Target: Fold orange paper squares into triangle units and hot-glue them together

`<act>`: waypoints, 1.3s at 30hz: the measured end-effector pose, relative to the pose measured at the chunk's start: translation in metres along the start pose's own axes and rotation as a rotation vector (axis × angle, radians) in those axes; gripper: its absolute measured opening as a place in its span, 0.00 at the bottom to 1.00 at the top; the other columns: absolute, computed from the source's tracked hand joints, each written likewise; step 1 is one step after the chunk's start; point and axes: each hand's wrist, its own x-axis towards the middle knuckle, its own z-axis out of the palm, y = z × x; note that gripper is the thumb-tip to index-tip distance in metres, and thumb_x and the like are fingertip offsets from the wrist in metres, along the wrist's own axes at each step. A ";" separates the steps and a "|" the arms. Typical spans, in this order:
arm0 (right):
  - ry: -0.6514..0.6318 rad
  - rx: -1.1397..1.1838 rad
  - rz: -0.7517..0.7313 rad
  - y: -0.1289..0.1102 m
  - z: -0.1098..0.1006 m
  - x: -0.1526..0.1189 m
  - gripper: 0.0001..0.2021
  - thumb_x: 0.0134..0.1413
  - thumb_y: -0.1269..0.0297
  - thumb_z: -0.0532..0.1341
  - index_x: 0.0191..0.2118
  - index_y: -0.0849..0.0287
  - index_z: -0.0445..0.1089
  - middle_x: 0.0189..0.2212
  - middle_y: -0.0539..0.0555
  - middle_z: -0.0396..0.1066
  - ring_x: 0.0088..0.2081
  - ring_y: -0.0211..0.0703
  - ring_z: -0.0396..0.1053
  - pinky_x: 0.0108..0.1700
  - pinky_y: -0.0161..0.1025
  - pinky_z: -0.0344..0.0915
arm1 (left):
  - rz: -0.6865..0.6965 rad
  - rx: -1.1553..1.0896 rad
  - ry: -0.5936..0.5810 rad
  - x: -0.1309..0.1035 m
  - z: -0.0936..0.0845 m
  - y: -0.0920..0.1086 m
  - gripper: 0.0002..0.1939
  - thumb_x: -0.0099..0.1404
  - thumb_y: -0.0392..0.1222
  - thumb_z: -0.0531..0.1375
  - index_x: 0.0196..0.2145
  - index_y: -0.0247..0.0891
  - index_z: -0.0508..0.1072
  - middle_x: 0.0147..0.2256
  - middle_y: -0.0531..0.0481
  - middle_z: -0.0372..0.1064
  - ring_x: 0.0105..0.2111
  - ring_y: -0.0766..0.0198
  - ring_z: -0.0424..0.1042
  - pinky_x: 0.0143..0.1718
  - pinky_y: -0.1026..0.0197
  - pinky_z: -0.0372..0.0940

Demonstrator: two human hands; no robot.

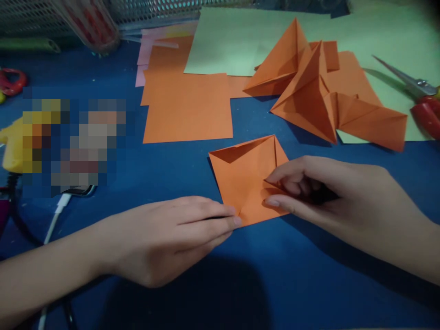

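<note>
On the blue tabletop [172,169], left hand [175,238] presses orange paper [240,178], right hand [347,185] pinches its flap [274,186].

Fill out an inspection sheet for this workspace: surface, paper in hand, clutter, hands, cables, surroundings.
Surface: blue tabletop, shadowed near the front.
Paper in hand: creased orange piece, far edge folded inward.
Clutter: flat orange sheets, pale green paper, pink paper, folded orange pieces, red-handled scissors, yellow object partly pixelated.
Hands: left hand has its fingertips on the near-left corner; right hand is curled at the right side, grip unclear.
Cables: white cable and black cable, both at left.
Surroundings: metal mesh, clear container with red contents, green tube.
</note>
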 end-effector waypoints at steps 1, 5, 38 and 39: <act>0.001 0.004 -0.001 0.000 0.000 0.000 0.04 0.70 0.58 0.62 0.43 0.50 0.72 0.25 0.45 0.67 0.22 0.35 0.65 0.22 0.35 0.59 | -0.001 -0.014 0.009 0.000 0.000 0.000 0.21 0.78 0.31 0.50 0.62 0.36 0.72 0.61 0.42 0.77 0.64 0.57 0.74 0.66 0.59 0.69; -0.012 -0.006 -0.030 0.002 0.000 0.000 0.07 0.71 0.61 0.61 0.50 0.49 0.74 0.26 0.46 0.68 0.24 0.37 0.67 0.23 0.36 0.59 | -0.100 -0.074 0.028 0.000 0.001 0.003 0.20 0.82 0.36 0.50 0.66 0.40 0.70 0.61 0.43 0.76 0.63 0.58 0.75 0.65 0.57 0.70; -0.027 -0.028 -0.120 0.002 -0.002 -0.002 0.07 0.74 0.67 0.55 0.40 0.51 0.66 0.25 0.44 0.64 0.22 0.33 0.62 0.20 0.32 0.54 | 0.097 0.278 -0.041 0.003 -0.001 0.005 0.20 0.83 0.32 0.49 0.64 0.40 0.73 0.64 0.48 0.74 0.65 0.63 0.71 0.78 0.56 0.40; -0.025 -0.025 -0.116 0.002 -0.001 -0.002 0.07 0.74 0.67 0.56 0.40 0.51 0.66 0.25 0.44 0.63 0.21 0.33 0.61 0.20 0.32 0.54 | 0.090 0.248 -0.048 0.002 -0.002 0.003 0.21 0.83 0.31 0.49 0.65 0.41 0.71 0.64 0.49 0.74 0.67 0.64 0.69 0.78 0.56 0.39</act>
